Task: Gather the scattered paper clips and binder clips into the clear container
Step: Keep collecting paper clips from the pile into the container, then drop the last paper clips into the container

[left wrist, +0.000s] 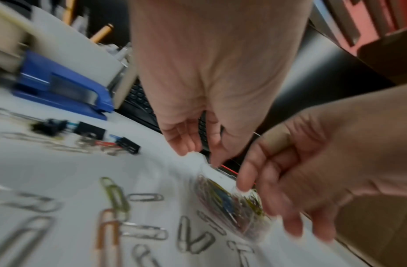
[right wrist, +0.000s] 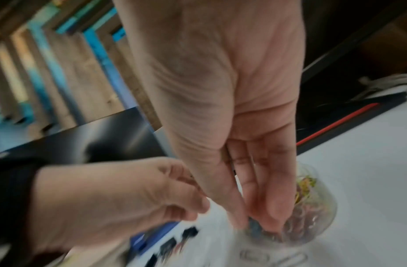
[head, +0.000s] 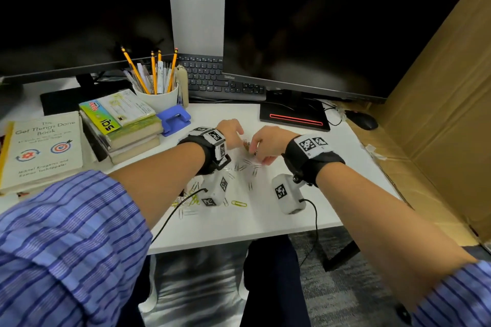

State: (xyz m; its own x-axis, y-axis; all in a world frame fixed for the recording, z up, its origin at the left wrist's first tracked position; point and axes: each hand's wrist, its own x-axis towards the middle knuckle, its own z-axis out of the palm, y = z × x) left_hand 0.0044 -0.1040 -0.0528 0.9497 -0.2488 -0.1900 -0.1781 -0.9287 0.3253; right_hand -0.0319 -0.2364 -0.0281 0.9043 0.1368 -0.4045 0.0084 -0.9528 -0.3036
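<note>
Many coloured clips already fill the clear container (left wrist: 234, 204), which appears tipped on its side on the white desk (head: 265, 220), mouth toward the person (blur limits certainty). Right hand (head: 268, 145): fingers extended into the container mouth, seemingly pinching a blue clip; the grip cannot be confirmed. Left hand (head: 230, 132): fingers loosely curled beside the container, contact unclear. Loose paper clips (left wrist: 115, 196) lie nearer the person, long axes mixed. Black binder clips (left wrist: 127, 144) sit near the blue stapler (head: 174, 117).

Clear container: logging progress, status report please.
Right hand fingertips in clear container. Left hand beside it, grip unclear. Paper clips, binder clips still scattered.
</note>
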